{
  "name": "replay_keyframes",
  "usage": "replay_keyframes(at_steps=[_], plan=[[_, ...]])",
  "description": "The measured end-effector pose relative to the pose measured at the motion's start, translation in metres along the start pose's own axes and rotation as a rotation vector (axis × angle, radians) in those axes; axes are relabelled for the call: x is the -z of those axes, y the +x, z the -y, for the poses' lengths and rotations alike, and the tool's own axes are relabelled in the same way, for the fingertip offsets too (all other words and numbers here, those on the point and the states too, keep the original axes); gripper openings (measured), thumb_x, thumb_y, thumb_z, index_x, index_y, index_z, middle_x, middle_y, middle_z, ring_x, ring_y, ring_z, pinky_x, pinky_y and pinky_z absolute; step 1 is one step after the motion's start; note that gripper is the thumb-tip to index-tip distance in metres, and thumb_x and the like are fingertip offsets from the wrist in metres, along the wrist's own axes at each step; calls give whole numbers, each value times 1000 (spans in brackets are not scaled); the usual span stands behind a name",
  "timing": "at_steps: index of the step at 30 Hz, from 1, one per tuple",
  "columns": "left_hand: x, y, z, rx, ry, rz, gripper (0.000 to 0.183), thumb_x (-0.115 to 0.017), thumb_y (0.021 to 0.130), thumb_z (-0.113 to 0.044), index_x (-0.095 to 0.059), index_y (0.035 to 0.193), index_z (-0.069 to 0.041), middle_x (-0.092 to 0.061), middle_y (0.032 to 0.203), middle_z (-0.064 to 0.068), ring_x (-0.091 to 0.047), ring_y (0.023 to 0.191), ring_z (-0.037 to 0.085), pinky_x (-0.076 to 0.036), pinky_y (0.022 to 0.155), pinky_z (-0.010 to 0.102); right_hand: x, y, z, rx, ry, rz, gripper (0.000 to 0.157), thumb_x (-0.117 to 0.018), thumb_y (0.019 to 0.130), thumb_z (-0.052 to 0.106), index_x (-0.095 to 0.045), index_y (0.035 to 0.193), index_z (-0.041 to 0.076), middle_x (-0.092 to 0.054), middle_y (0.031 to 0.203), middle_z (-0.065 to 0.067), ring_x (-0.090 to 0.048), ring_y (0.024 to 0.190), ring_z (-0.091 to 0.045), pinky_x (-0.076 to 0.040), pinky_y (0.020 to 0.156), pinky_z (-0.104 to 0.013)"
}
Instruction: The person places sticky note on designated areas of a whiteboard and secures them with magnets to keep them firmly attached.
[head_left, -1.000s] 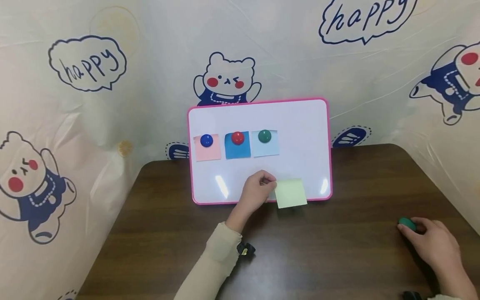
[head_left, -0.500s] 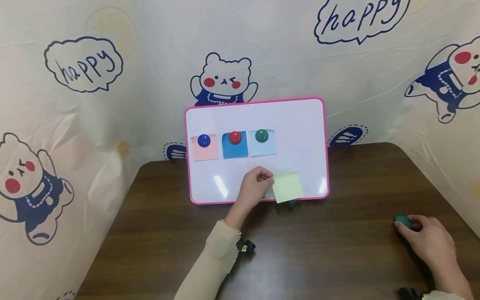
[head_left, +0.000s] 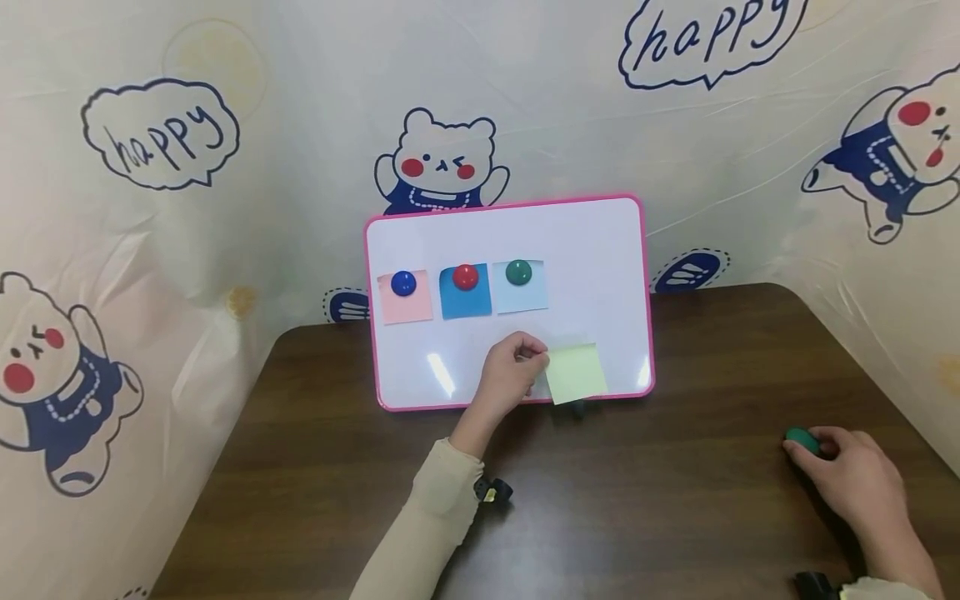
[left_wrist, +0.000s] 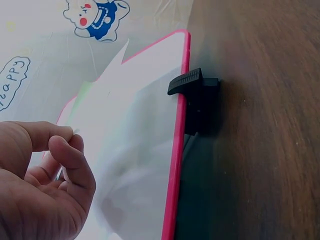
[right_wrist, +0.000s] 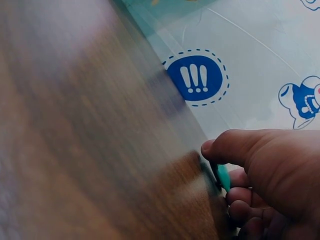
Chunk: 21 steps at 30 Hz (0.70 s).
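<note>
A pale green sticky note [head_left: 575, 372] is pinched at its left edge by my left hand [head_left: 510, 367], in front of the lower part of a pink-framed whiteboard [head_left: 600, 250]. In the left wrist view the thumb and index finger of the left hand [left_wrist: 50, 170] meet on the paper's edge. Over the right side of the table, my right hand [head_left: 862, 475] holds a green round magnet [head_left: 802, 441] between thumb and fingers. The right wrist view shows this magnet [right_wrist: 223, 176] partly hidden by the right hand [right_wrist: 270, 175].
On the board, a blue magnet [head_left: 403, 283] holds a pink note [head_left: 407, 310], a red magnet [head_left: 465, 277] a blue note [head_left: 465, 305], and a green magnet [head_left: 518, 272] a light blue note [head_left: 521, 298]. A black clip [left_wrist: 187, 82] grips the board's lower edge.
The left hand has raised the green note slightly against the board, mostly in the first half second. The right hand keeps the magnet nearly in place; the whole view has shifted a little.
</note>
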<state>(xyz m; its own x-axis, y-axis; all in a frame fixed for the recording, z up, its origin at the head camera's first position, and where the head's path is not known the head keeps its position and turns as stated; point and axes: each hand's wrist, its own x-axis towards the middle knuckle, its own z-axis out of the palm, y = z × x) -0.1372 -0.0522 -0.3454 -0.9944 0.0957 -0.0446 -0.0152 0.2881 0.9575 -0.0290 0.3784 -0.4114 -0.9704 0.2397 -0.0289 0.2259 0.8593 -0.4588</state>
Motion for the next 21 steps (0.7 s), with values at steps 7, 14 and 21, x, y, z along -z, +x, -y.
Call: replay_keyframes(at_steps=[7, 14, 21], plan=[[-2, 4, -5, 2, 17, -14, 9, -69, 96, -18, -67, 102, -12, -62, 91, 6, -57, 68, 25, -52, 56, 30, 2, -1, 3, -2, 9, 1, 62, -57, 100, 47, -55, 118, -12, -49, 110, -35, -49, 100, -52, -38, 80, -65], [-3, 9, -8, 15, 46, -22, 9, -69, 96, -20, -68, 102, -13, -63, 93, 5, -59, 73, 25, -53, 58, 30, 3, -3, 3, 1, 20, -3, 65, -57, 100, 47, -52, 122, -14, -47, 113, -36, -47, 103, -53, -36, 81, -67], [-4, 12, -13, 7, 52, -30, 10, -69, 96, -22, -68, 103, -14, -63, 95, 4, -60, 76, 25, -55, 60, 30, 3, -1, 3, 5, 17, -5, 65, -58, 100, 46, -51, 125, -13, -46, 113, -36, -49, 100, -52, -39, 78, -65]])
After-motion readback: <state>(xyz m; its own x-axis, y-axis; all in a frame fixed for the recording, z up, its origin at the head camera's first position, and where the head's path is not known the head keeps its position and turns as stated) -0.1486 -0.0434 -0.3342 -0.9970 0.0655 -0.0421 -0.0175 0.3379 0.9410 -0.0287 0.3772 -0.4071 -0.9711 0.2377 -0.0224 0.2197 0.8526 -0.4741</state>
